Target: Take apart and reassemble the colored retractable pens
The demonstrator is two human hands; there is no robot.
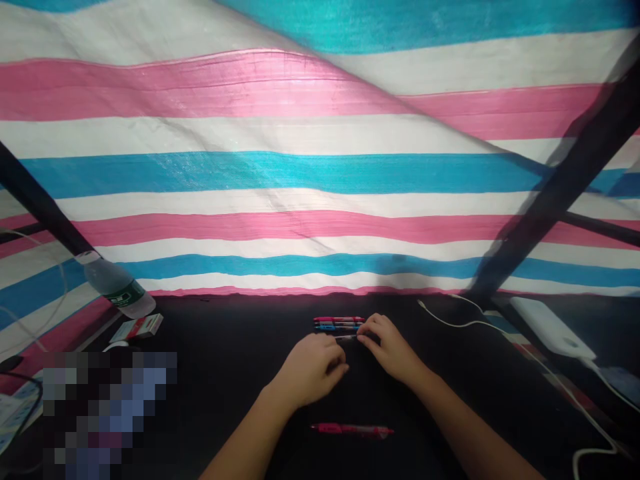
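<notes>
A slim pen (346, 337) with a clear-looking barrel lies level between my two hands on the black tabletop. My right hand (387, 343) is closed, with thumb and fingertips pinching the pen's right end. My left hand (315, 368) has curled fingers at the other end, and its knuckles hide that end of the pen. Just beyond, several pens lie side by side in a row, among them a pink pen (337, 319) and a blue pen (336, 327). Closer to me, apart from both hands, a pink pen (351, 431) lies crosswise.
At the left stand a tilted plastic bottle (120, 287) and a small box (137, 328). A white power bank (553, 330) and a white cable (465, 325) lie at the right. Striped sheeting (275, 173) hangs behind the black table (225, 373), between dark posts.
</notes>
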